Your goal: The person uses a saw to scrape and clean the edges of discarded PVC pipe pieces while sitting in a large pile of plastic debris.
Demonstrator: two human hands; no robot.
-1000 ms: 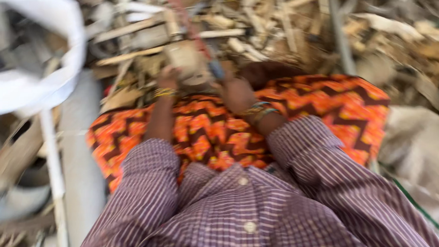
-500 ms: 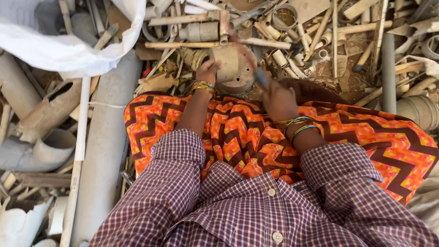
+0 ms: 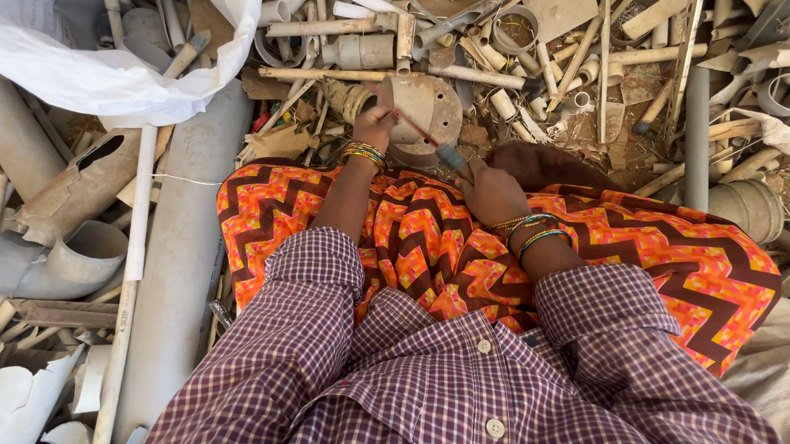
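I sit with an orange and brown zigzag cloth [image 3: 429, 241] over my lap, in a checked shirt. My left hand [image 3: 374, 125] grips the near edge of a dirty round plastic pipe fitting [image 3: 427, 108] that rests on the scrap just past my knees. My right hand [image 3: 491, 192] is closed on a thin tool with a red shaft and a dark handle [image 3: 439, 149]; its tip lies across the fitting's face. Both wrists carry coloured bangles.
Broken grey and beige plastic pipes lie all around: a long wide pipe [image 3: 183, 267] along my left, a split elbow piece [image 3: 70, 254] further left, a grey upright pipe [image 3: 696, 136] on the right. A white plastic sack [image 3: 94, 71] sits at the upper left.
The camera has steadied and tilted down. Both hands stay on the round fitting, and the tool in my right hand now lies across its face.
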